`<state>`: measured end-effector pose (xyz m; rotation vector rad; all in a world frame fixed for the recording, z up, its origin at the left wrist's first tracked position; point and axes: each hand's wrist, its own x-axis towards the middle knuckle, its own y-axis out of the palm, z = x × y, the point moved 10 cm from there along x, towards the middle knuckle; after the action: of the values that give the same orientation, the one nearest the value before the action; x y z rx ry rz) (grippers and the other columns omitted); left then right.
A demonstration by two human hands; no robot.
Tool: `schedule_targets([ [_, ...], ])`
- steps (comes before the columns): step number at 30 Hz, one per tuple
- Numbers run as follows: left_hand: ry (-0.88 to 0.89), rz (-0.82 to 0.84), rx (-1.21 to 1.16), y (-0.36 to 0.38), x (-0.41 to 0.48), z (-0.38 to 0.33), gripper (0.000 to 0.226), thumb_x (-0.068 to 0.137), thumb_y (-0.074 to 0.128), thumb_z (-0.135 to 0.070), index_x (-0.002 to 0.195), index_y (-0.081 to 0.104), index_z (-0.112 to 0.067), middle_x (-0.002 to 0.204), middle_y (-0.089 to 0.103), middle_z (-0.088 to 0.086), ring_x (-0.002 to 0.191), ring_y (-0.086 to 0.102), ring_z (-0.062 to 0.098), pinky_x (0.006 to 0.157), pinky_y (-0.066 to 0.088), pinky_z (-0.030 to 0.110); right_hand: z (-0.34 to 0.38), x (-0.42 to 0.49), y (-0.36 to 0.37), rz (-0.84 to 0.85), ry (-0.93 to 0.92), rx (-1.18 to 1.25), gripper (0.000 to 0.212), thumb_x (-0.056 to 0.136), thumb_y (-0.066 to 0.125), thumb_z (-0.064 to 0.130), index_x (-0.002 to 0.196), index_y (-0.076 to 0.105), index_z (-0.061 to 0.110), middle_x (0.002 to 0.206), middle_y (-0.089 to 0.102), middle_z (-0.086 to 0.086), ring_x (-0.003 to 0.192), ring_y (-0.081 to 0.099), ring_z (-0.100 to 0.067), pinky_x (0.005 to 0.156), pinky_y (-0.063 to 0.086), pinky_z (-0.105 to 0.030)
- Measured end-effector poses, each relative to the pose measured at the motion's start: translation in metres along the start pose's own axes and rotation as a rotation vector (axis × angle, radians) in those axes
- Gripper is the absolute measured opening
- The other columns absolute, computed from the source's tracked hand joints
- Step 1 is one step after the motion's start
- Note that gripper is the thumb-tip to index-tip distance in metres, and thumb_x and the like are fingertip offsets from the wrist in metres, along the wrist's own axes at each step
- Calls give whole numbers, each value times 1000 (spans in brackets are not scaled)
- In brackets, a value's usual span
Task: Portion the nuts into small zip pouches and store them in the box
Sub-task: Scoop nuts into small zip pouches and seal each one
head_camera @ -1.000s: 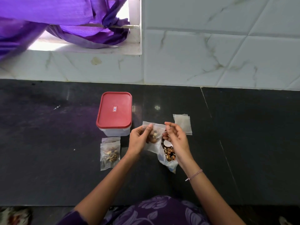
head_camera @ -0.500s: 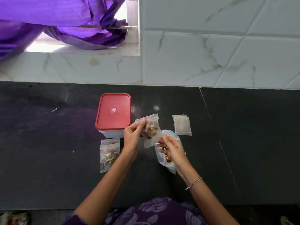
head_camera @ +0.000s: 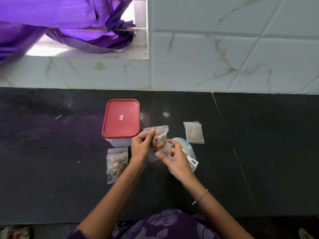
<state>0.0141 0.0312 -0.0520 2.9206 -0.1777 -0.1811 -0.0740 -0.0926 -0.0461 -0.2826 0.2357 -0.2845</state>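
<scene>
Small zip pouch [head_camera: 163,131], part-filled with nuts [head_camera: 158,143]: held above the dark worktop [head_camera: 51,152], centre; left hand [head_camera: 140,149] fingers pinching its upper left edge, right hand [head_camera: 176,161] fingers curled round its lower part; box [head_camera: 119,143], red lid [head_camera: 120,118] on, just left and far of the hands; lid label too small to read; filled pouches [head_camera: 117,164] lying near of the box; empty pouches [head_camera: 193,132] stacked at right; bulk bag [head_camera: 189,150] under the right hand
</scene>
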Motion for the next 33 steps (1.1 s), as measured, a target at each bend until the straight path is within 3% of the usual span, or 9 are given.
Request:
schedule_targets([
  [2,10,38,36,3,0,-9,25,92,61,-15,70,74,-17,66,67,-3,65,60,13,61,49,29,5,6,-15,-57,12,132,55,84,68,34,131,42,19,105,66,7,97,62,-3,89,50,-20],
  [4,-2,115,51,14,-5,-14,19,90,62,-18,75,71,-10,64,67,-3,60,61,9,54,51,24,15,10,-24,-110,-19,166,43,84,68,31,122,49,22,100,66,8,92,61,1,79,47,-9],
  [7,11,209,93,30,-17,-16,19,92,59,-12,77,68,-5,66,67,-1,59,63,4,52,50,18,15,15,-29,-164,-8,270,22,86,69,24,100,64,8,87,70,-5,84,67,-15,78,54,-26],
  [9,7,249,101,33,-23,-16,15,93,57,-11,86,69,-5,74,68,2,63,65,5,54,53,20,6,17,-32,-179,36,344,17,87,67,21,95,67,6,90,72,-12,86,69,-23,82,56,-37],
  [13,7,197,74,19,-23,-18,15,92,58,-10,103,69,-10,84,73,-5,78,69,4,64,55,19,-7,14,-40,-207,88,407,15,87,67,20,95,69,8,92,73,-11,90,69,-23,82,56,-34],
  [19,54,57,115,1,-22,-23,13,90,62,-5,85,71,-13,71,71,-10,71,64,-2,65,52,14,-8,6,-26,-167,115,485,12,87,65,8,97,69,2,95,71,-19,91,68,-30,88,55,-42],
  [23,72,25,164,-5,-27,-21,15,91,63,-10,84,72,-20,77,71,-5,77,65,8,70,54,22,-1,5,-12,-35,123,544,29,85,67,8,113,66,12,103,71,-10,96,69,-20,84,57,-32],
  [29,98,31,195,-9,-35,-23,14,90,65,-9,84,73,-19,79,73,-4,79,67,7,73,52,21,2,2,2,-51,129,477,15,76,77,15,88,70,11,86,73,-10,83,70,-24,67,57,-29],
  [33,92,40,165,-12,-40,-24,14,90,64,-8,88,73,-18,83,75,-6,84,69,7,77,53,20,-5,1,4,-116,142,411,22,71,81,26,86,72,12,82,74,-9,82,71,-27,77,58,-43],
])
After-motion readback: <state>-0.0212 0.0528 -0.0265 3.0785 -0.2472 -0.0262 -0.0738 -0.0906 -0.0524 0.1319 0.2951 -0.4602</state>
